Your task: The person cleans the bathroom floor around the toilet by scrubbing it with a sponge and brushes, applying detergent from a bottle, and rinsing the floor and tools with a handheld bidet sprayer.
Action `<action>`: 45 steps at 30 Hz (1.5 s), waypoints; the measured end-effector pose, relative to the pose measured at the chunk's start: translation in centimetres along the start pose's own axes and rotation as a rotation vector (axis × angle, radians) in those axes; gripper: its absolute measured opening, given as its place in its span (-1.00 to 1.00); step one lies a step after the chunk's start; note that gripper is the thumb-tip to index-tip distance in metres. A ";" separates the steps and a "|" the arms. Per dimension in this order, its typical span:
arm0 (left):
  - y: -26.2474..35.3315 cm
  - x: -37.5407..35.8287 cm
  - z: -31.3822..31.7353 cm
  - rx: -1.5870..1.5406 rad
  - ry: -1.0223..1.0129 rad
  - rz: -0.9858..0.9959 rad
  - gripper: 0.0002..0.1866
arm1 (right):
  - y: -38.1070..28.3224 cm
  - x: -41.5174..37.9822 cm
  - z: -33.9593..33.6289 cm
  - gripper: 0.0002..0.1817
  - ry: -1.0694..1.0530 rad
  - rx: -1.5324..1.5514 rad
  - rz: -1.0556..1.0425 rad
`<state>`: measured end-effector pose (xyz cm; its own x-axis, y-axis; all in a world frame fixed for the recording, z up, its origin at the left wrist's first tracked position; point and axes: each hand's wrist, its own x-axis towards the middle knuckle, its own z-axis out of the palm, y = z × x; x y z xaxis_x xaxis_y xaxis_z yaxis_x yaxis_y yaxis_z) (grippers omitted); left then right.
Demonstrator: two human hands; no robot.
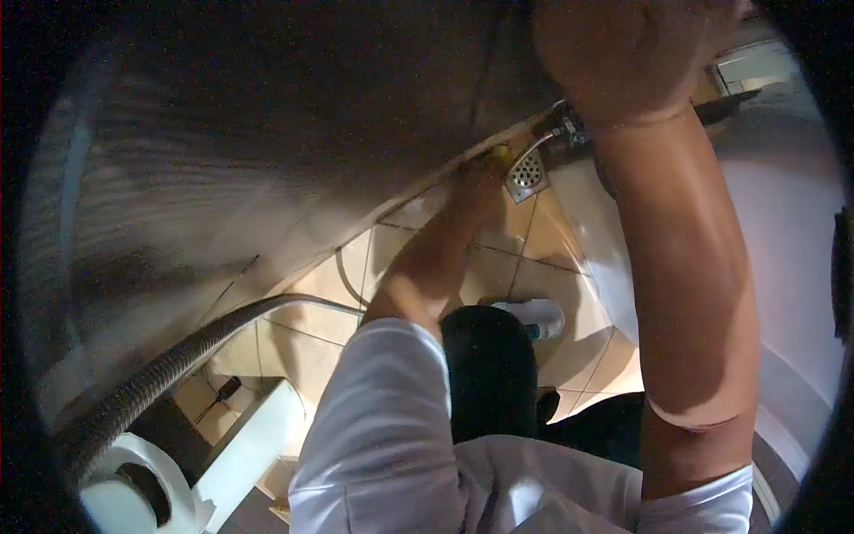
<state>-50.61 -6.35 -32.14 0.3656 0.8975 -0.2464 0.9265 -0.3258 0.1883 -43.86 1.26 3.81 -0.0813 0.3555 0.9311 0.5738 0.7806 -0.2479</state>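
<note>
Low down by the wall base, my left hand (485, 171) reaches into shadow beside a square metal floor drain (526, 173). A small yellow-green thing (503, 153), perhaps a sponge, shows at its fingertips; the fingers look closed round it, though they are dark. A thin braided metal hose (532, 146) curves down over the drain from a metal valve fitting (569, 132). My right hand (623, 58) is raised at the top of the view, close to the dark wall above that fitting. Its fingers are cut off or hidden, so its grip does not show.
A large dark, glossy wall panel (267, 133) fills the left. Across the lower left runs a ribbed flexible hose (165, 378), above a white fixture (249, 445). White curved surface (792, 240) stands at right. Beige floor tiles (485, 271) and my white shoe (538, 318) lie below.
</note>
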 end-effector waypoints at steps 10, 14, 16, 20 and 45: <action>-2.3 -6.2 1.5 0.323 0.310 0.110 -0.52 | -0.7 0.7 0.0 -0.45 -0.009 -0.004 -0.020; 0.5 -3.0 -3.7 -0.928 -0.110 -0.417 -0.49 | -0.9 1.1 0.3 -0.45 -0.023 -0.014 -0.022; 0.4 -7.2 -6.4 -0.601 -0.248 -0.291 -0.47 | -1.6 1.7 0.1 -0.45 -0.016 -0.023 -0.036; 0.8 -14.0 -8.2 -0.239 -0.261 -0.117 -0.33 | -2.1 2.5 -0.9 -0.44 0.017 -0.087 -0.077; 9.5 -50.0 -53.7 -0.038 1.618 -0.287 -0.83 | -5.5 3.8 -10.2 -0.12 -0.644 0.483 0.302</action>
<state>-64.89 -38.34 33.00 -0.2969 0.2901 0.9098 0.9320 -0.1192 0.3422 -39.02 -6.99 11.42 -0.5118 0.6917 0.5095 0.2472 0.6866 -0.6837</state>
